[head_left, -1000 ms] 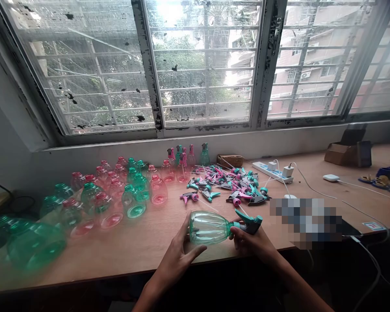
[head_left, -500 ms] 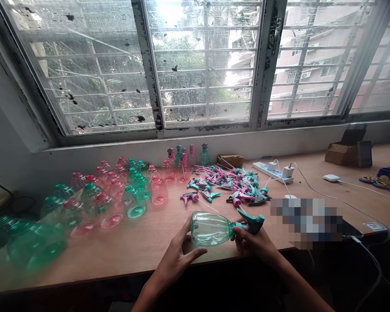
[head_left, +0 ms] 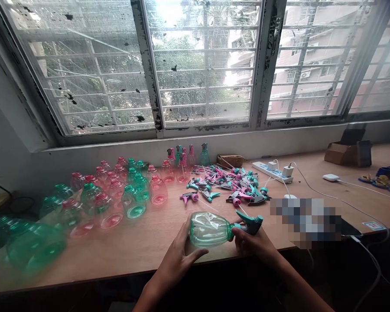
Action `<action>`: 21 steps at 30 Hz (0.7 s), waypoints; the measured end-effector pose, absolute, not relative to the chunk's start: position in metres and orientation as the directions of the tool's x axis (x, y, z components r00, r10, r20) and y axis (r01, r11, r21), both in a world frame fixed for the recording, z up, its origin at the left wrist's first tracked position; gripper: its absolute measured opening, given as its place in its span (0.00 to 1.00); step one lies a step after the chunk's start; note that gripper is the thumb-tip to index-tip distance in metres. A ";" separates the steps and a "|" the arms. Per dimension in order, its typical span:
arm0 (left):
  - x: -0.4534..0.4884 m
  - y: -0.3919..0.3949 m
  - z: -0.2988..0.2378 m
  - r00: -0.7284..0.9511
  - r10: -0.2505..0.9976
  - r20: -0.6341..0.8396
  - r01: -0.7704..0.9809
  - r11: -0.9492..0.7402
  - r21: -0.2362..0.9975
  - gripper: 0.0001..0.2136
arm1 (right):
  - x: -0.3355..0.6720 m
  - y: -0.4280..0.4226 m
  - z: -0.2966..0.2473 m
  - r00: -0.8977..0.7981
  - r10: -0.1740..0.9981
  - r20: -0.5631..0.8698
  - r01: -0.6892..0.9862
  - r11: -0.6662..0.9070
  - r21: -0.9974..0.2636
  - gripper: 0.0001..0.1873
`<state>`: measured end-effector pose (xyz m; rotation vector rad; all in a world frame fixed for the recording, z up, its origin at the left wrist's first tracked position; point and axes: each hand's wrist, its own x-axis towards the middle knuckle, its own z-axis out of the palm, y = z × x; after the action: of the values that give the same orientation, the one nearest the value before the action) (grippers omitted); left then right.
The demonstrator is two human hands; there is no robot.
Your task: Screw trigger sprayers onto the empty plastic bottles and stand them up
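A clear green spray bottle (head_left: 209, 229) lies sideways in the air above the table's front edge, its base to the left. My left hand (head_left: 181, 249) is around the base end, thumb stretched below it, fingers partly hidden behind. At the neck, my right hand (head_left: 251, 242) pinches the collar of the green and grey trigger sprayer head (head_left: 251, 222), which sits on the bottle's mouth. Whether the collar is fully tightened I cannot tell. Just beyond the bottle lies a heap of loose pink, green and grey trigger heads (head_left: 227, 178).
Several open pink and green bottles (head_left: 115, 190) stand on the left of the table (head_left: 126, 251). Bottles with sprayers (head_left: 204, 154) line the wall. A power strip (head_left: 273, 171) with cables, a cardboard box (head_left: 341, 151) and a blurred-out patch (head_left: 308, 223) are on the right.
Both hands and the bottle have shifted very slightly to the left. The grip of each hand looks the same, and the things on the table have stayed put.
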<state>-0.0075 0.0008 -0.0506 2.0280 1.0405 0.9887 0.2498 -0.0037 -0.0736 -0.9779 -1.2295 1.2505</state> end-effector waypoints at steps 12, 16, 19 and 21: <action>-0.009 0.002 -0.049 0.408 0.845 0.345 0.305 -0.483 0.821 0.32 | 0.251 -0.001 -0.078 -0.115 0.983 0.145 -0.100 0.133 -0.986 0.21; -0.008 0.003 -0.056 0.393 0.853 0.344 0.255 -0.460 0.850 0.38 | 0.253 0.000 -0.080 -0.102 0.986 0.130 -0.123 0.117 -0.986 0.20; -0.008 0.004 -0.059 0.395 0.854 0.338 0.260 -0.457 0.851 0.39 | 0.253 0.000 -0.080 -0.109 0.986 0.124 -0.122 0.110 -0.986 0.20; -0.008 0.004 -0.059 0.389 0.856 0.340 0.290 -0.464 0.837 0.41 | 0.253 -0.001 -0.079 -0.108 0.987 0.115 -0.122 0.102 -0.987 0.20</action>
<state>-0.0076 0.0044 -0.0591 1.9548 0.9817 1.0398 0.2529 -0.0011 -0.0787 -0.9872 -1.2547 1.2628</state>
